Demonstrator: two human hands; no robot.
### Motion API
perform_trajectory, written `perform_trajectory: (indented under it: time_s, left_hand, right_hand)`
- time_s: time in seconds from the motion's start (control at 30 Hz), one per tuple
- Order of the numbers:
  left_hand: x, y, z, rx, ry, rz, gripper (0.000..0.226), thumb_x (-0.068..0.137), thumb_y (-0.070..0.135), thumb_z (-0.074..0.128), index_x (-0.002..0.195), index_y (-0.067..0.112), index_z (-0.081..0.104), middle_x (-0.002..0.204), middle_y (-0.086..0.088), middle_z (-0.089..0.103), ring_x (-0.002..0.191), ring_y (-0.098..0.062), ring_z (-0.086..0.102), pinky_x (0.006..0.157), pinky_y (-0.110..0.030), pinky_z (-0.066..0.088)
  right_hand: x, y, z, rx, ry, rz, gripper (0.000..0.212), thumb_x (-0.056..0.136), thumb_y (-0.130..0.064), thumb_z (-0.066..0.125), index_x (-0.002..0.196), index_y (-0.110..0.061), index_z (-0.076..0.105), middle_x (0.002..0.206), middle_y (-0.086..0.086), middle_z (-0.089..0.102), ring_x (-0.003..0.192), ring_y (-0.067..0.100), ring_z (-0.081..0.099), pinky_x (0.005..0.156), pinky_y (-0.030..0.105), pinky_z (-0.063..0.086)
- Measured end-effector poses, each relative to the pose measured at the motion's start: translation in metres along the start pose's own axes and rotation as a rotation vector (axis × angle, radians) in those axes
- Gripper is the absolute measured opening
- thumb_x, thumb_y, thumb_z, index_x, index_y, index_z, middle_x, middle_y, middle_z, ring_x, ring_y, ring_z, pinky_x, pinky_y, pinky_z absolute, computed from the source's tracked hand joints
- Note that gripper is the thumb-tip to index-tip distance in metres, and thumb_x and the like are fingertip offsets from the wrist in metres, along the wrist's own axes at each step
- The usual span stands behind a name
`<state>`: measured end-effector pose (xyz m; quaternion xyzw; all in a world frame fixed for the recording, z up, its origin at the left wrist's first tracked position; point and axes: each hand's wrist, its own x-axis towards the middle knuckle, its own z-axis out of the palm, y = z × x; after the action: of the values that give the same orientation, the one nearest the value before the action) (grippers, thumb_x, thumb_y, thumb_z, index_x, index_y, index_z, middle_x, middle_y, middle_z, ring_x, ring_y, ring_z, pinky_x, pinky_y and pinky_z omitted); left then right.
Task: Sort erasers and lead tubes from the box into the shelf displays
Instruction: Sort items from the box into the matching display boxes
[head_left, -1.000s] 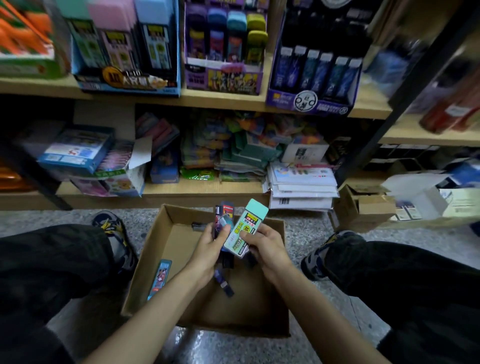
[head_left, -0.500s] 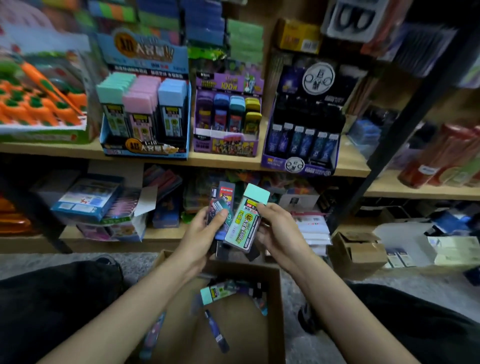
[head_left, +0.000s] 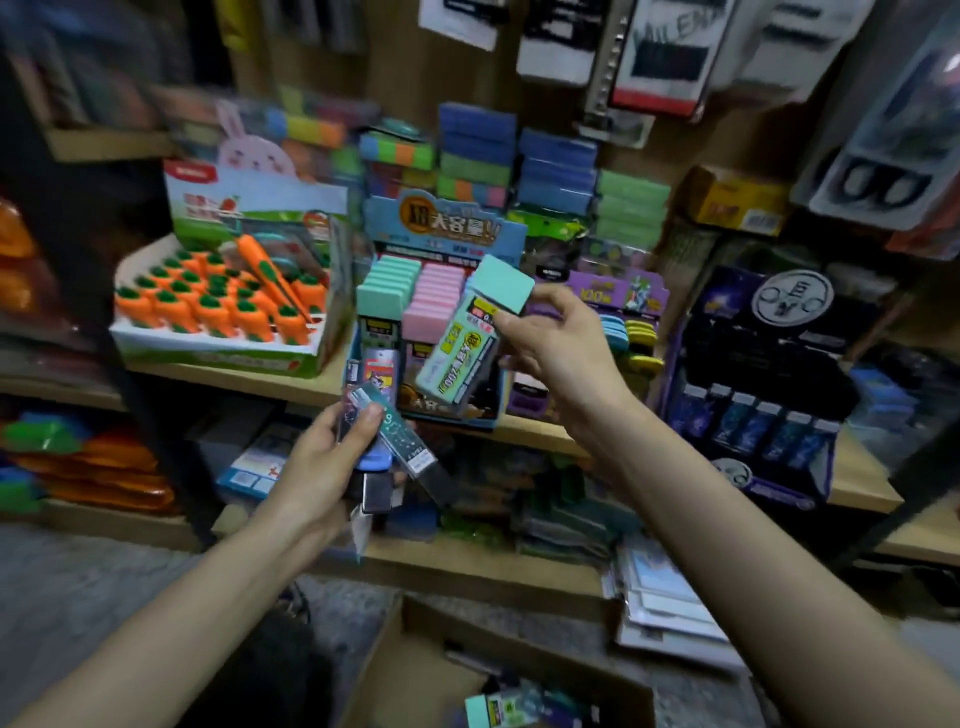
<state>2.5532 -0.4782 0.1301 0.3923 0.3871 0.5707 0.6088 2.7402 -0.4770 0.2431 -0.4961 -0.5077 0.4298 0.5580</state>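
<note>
- While your right hand (head_left: 561, 358) pinches the mint-capped pack (head_left: 462, 353) near its cap end, fingers curled over the top and thumb below, the pack hangs tilted in the air just in front of the blue display (head_left: 447, 228) on the shelf (head_left: 311, 384).
- Your left hand (head_left: 332, 457) grips a fan of slim lead tubes (head_left: 395, 431), fingers curled round them, low and left of the pack, near the shelf edge.
- Handling, as a judgement: the pack looks light and rigid, with a glossy sleeve that is likely slippery. With the pinch so high, the long body can swing; take the flat faces nearer the middle to steer it.
- The likely slot is the mint row (head_left: 387, 286), beside the pink row (head_left: 439, 291). Both look tightly packed, so enter it cap-up and straight.
- The tubes look thin and smooth. One juts out toward the lower right and could slide free if the grip loosens.
- The cardboard box (head_left: 410, 675) on the floor below holds more stock.
</note>
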Motion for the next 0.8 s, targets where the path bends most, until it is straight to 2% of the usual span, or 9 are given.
perform_trajectory:
  time_s: [0.1, 0.17, 0.27, 0.3, 0.4, 0.47, 0.53, 0.67, 0.8]
  left_hand:
    - [0.007, 0.010, -0.021, -0.023, 0.049, -0.003, 0.022, 0.082, 0.029, 0.057, 0.099, 0.016, 0.061, 0.081, -0.005, 0.075, 0.070, -0.015, 0.071, 0.056, -0.029, 0.058]
    - [0.008, 0.014, -0.034, -0.021, 0.088, 0.001, 0.026, 0.079, 0.032, 0.058, 0.098, 0.016, 0.062, 0.087, -0.007, 0.074, 0.073, -0.016, 0.071, 0.056, -0.030, 0.058]
    - [0.008, 0.019, -0.047, -0.044, 0.149, 0.006, 0.032, 0.076, 0.034, 0.058, 0.101, 0.015, 0.061, 0.094, -0.011, 0.070, 0.077, -0.018, 0.069, 0.060, -0.030, 0.059]
    - [0.007, 0.021, -0.050, -0.061, 0.158, 0.013, 0.032, 0.077, 0.033, 0.058, 0.102, 0.014, 0.060, 0.093, -0.010, 0.071, 0.076, -0.018, 0.069, 0.059, -0.029, 0.058]
    - [0.004, 0.025, -0.056, -0.093, 0.164, 0.030, 0.033, 0.075, 0.032, 0.058, 0.102, 0.013, 0.060, 0.083, -0.006, 0.075, 0.071, -0.014, 0.071, 0.055, -0.027, 0.057]
    - [0.002, 0.027, -0.058, -0.093, 0.164, 0.037, 0.033, 0.074, 0.033, 0.058, 0.101, 0.014, 0.060, 0.082, -0.005, 0.075, 0.071, -0.014, 0.071, 0.056, -0.027, 0.057]
    - [0.001, 0.028, -0.057, -0.091, 0.161, 0.040, 0.034, 0.074, 0.034, 0.059, 0.101, 0.015, 0.061, 0.085, -0.006, 0.075, 0.073, -0.015, 0.072, 0.058, -0.028, 0.058]
    - [0.000, 0.032, -0.053, -0.107, 0.154, 0.051, 0.036, 0.073, 0.034, 0.060, 0.103, 0.014, 0.060, 0.086, -0.007, 0.075, 0.074, -0.015, 0.072, 0.058, -0.028, 0.058]
    - [-0.002, 0.034, -0.051, -0.111, 0.162, 0.062, 0.035, 0.074, 0.033, 0.059, 0.104, 0.014, 0.059, 0.083, -0.006, 0.075, 0.072, -0.014, 0.072, 0.057, -0.027, 0.058]
  right_hand:
    - [0.024, -0.012, 0.032, -0.063, -0.048, -0.097, 0.032, 0.086, 0.004, 0.060, 0.103, -0.016, 0.041, 0.088, 0.010, 0.065, 0.069, 0.022, 0.064, 0.058, 0.029, 0.055]
    - [0.039, -0.017, 0.051, -0.153, -0.058, -0.187, 0.037, 0.084, 0.005, 0.061, 0.105, -0.017, 0.040, 0.098, 0.011, 0.063, 0.073, 0.020, 0.064, 0.058, 0.029, 0.057]
    - [0.058, -0.017, 0.072, -0.357, -0.039, -0.341, 0.035, 0.081, 0.003, 0.065, 0.105, -0.013, 0.046, 0.101, 0.001, 0.058, 0.082, 0.010, 0.058, 0.069, 0.033, 0.055]
    - [0.064, -0.015, 0.076, -0.459, -0.042, -0.394, 0.034, 0.080, 0.001, 0.066, 0.106, -0.011, 0.047, 0.098, 0.000, 0.058, 0.081, 0.012, 0.057, 0.072, 0.035, 0.052]
    - [0.072, -0.004, 0.081, -0.775, -0.123, -0.551, 0.031, 0.083, -0.008, 0.065, 0.110, -0.011, 0.049, 0.086, 0.004, 0.059, 0.077, 0.024, 0.057, 0.069, 0.040, 0.046]
    - [0.073, 0.004, 0.080, -0.908, -0.176, -0.612, 0.030, 0.084, -0.012, 0.065, 0.111, -0.012, 0.050, 0.091, 0.009, 0.063, 0.084, 0.031, 0.057, 0.072, 0.045, 0.048]
    - [0.071, 0.011, 0.078, -0.963, -0.201, -0.626, 0.030, 0.085, -0.013, 0.065, 0.111, -0.013, 0.051, 0.093, 0.012, 0.061, 0.085, 0.030, 0.055, 0.073, 0.045, 0.047]
    - [0.069, 0.020, 0.077, -0.946, -0.244, -0.638, 0.029, 0.083, -0.009, 0.066, 0.110, -0.009, 0.053, 0.087, 0.003, 0.053, 0.080, 0.021, 0.047, 0.068, 0.038, 0.041]
    - [0.069, 0.027, 0.079, -0.977, -0.255, -0.630, 0.029, 0.084, -0.011, 0.066, 0.110, -0.011, 0.054, 0.093, 0.015, 0.060, 0.086, 0.027, 0.050, 0.070, 0.038, 0.043]
